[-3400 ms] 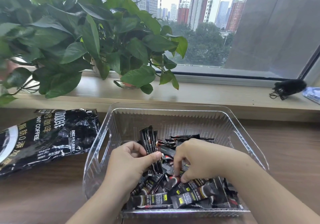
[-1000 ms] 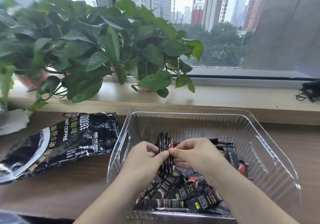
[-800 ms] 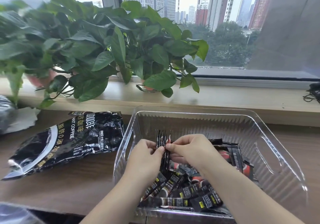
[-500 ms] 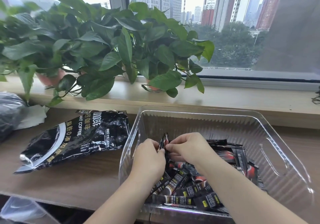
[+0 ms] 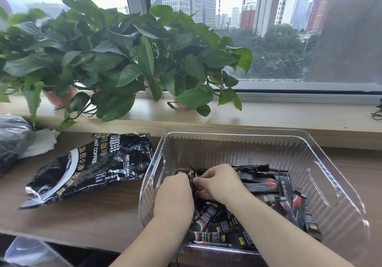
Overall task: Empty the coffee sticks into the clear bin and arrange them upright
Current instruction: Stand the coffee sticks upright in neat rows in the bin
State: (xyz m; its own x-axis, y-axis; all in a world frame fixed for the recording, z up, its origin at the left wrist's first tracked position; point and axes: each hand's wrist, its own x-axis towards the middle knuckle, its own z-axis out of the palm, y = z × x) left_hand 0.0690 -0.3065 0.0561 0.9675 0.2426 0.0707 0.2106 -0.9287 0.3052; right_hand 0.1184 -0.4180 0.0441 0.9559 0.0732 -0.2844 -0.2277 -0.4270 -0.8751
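Pinching a small upright bundle of coffee sticks (image 5: pixel 191 175) between left hand (image 5: pixel 175 197) and right hand (image 5: pixel 219 182), fingers curled, by the left wall of the clear bin (image 5: pixel 237 149).

Both bare forearms enter from the lower edge of the view and converge, the left from the bottom centre and the right from the bottom right, so that the two hands meet thumb side to thumb side. The left hand (image 5: pixel 175 196) shows its back to the camera, its fingers curled forward and mostly out of sight, gripping a thin upright bundle of coffee sticks (image 5: pixel 191 176) at its thumb side. The right hand (image 5: pixel 220 182) lies palm down with the wrist slightly bent, its thumb and curled fingertips pinching the same bundle from the other side
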